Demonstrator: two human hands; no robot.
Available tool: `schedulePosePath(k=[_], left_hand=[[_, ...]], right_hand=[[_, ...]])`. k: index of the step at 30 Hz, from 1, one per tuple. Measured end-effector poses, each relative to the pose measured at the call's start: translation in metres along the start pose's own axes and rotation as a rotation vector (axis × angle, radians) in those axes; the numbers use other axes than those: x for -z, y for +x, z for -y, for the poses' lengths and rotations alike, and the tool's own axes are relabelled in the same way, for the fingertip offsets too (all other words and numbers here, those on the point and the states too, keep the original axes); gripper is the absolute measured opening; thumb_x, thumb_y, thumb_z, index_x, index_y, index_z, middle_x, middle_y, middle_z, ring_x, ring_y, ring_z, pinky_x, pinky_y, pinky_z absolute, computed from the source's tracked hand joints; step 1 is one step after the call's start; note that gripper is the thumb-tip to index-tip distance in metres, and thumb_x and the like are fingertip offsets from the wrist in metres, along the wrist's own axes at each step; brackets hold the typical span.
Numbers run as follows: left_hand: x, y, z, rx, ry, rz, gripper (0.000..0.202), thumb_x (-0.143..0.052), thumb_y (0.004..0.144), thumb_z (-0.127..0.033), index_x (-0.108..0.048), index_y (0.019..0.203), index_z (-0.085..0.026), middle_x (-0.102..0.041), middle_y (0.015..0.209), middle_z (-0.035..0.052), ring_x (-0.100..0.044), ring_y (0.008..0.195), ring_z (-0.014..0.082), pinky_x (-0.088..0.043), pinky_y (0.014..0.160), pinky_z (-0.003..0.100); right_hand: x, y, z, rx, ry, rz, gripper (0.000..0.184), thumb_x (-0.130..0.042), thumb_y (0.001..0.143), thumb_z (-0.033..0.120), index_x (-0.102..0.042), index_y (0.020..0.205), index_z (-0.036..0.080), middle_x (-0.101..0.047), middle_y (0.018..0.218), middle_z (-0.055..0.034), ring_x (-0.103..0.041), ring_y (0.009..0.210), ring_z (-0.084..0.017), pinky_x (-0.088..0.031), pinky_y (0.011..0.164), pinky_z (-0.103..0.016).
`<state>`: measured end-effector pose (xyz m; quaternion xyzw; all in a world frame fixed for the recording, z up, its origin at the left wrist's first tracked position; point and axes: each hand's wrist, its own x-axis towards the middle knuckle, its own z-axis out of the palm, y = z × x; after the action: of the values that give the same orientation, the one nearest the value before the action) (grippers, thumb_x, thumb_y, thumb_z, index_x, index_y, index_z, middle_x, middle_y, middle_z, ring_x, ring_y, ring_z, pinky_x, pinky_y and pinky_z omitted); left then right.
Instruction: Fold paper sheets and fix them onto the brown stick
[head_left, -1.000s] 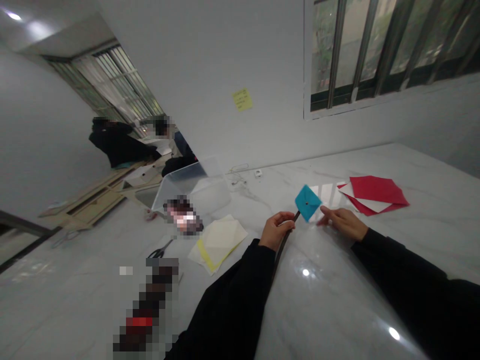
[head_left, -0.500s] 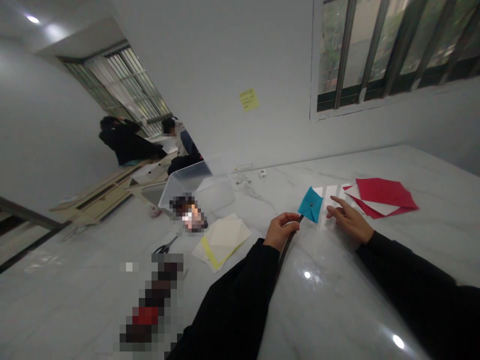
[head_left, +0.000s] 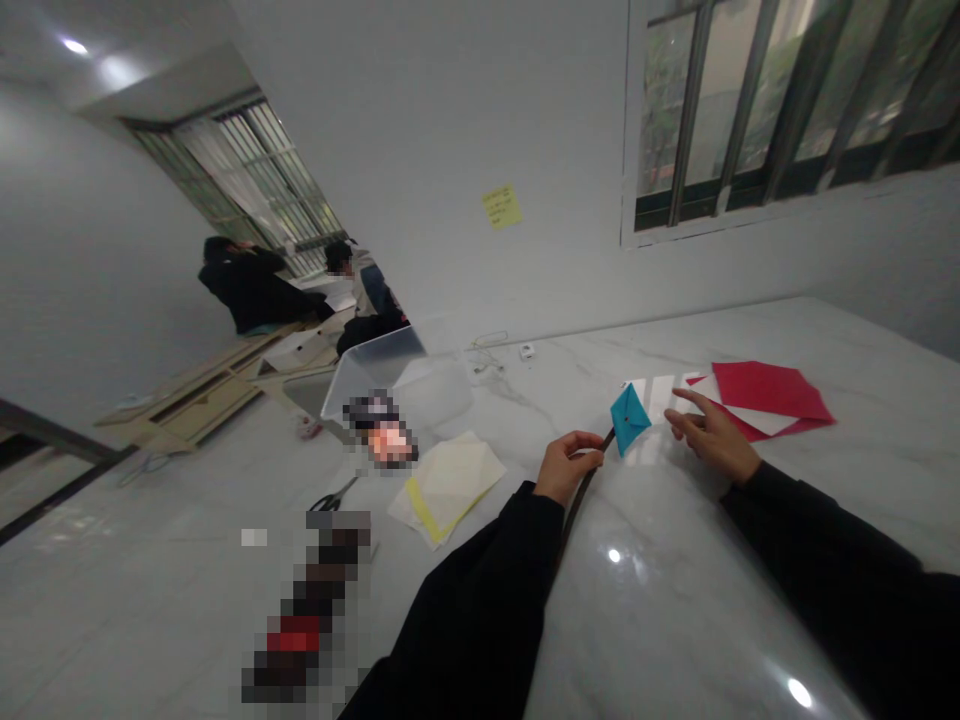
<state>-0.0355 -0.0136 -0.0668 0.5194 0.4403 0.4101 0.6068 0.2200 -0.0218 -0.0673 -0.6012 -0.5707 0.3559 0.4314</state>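
Note:
A small blue paper pinwheel [head_left: 628,418] is fixed to the top of a thin brown stick [head_left: 576,512]. My left hand [head_left: 568,465] pinches that stick just below the blue paper. To the right of the pinwheel, my right hand [head_left: 716,437] is raised with its fingers apart and nothing in them. A small gap separates its fingertips from the paper. The lower end of the stick is hidden behind my left sleeve.
Red and white paper sheets [head_left: 776,395] lie to the right. White and yellow sheets [head_left: 454,480] lie left of my hands, near black-handled scissors [head_left: 328,499] and a clear plastic bin [head_left: 446,388]. Two people sit far left. A yellow note [head_left: 502,206] is on the wall.
The blue paper has turned on the stick and shows a different angle. My right hand has shifted slightly right, away from it. My left hand keeps its grip.

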Motion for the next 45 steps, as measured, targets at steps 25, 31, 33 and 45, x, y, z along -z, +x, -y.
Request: schedulePosePath(k=[25, 31, 33, 45], left_hand=[[0.0, 0.006, 0.005, -0.034, -0.12, -0.053, 0.022, -0.072, 0.064, -0.018, -0.068, 0.085, -0.015, -0.068, 0.074, 0.0013, -0.055, 0.059, 0.0098, -0.044, 0.063, 0.024], [-0.002, 0.004, 0.0, -0.015, -0.107, -0.077, 0.022, -0.071, 0.062, -0.016, -0.068, 0.084, -0.015, -0.069, 0.074, 0.0017, -0.056, 0.06, 0.0101, -0.044, 0.063, 0.024], [-0.003, 0.003, -0.002, -0.013, -0.114, -0.076, 0.023, -0.071, 0.062, -0.016, -0.068, 0.084, -0.015, -0.069, 0.075, 0.0018, -0.056, 0.06, 0.01, -0.044, 0.064, 0.024], [-0.002, 0.002, -0.001, 0.011, -0.087, -0.073, 0.024, -0.071, 0.063, -0.017, -0.067, 0.086, -0.016, -0.069, 0.076, 0.0009, -0.056, 0.059, 0.0102, -0.043, 0.061, 0.024]], right_hand=[[-0.014, -0.007, 0.001, -0.164, 0.132, 0.095, 0.082, -0.059, 0.08, 0.061, -0.035, 0.145, 0.018, -0.064, 0.072, -0.0023, -0.045, 0.047, -0.012, -0.031, 0.041, -0.023], [-0.016, -0.011, 0.01, -0.14, 0.166, 0.084, 0.084, -0.058, 0.081, 0.061, -0.029, 0.15, 0.024, -0.07, 0.092, -0.0065, -0.05, 0.051, -0.013, -0.039, 0.044, -0.025], [-0.011, -0.008, 0.009, -0.099, 0.026, 0.21, 0.062, -0.052, 0.082, 0.066, -0.067, 0.116, 0.016, -0.068, 0.073, -0.0056, -0.052, 0.053, -0.014, -0.04, 0.049, -0.026], [-0.014, -0.006, 0.001, -0.045, 0.045, 0.041, 0.062, -0.056, 0.078, 0.066, -0.063, 0.115, 0.017, -0.066, 0.068, -0.0026, -0.053, 0.052, -0.015, -0.039, 0.048, -0.027]])
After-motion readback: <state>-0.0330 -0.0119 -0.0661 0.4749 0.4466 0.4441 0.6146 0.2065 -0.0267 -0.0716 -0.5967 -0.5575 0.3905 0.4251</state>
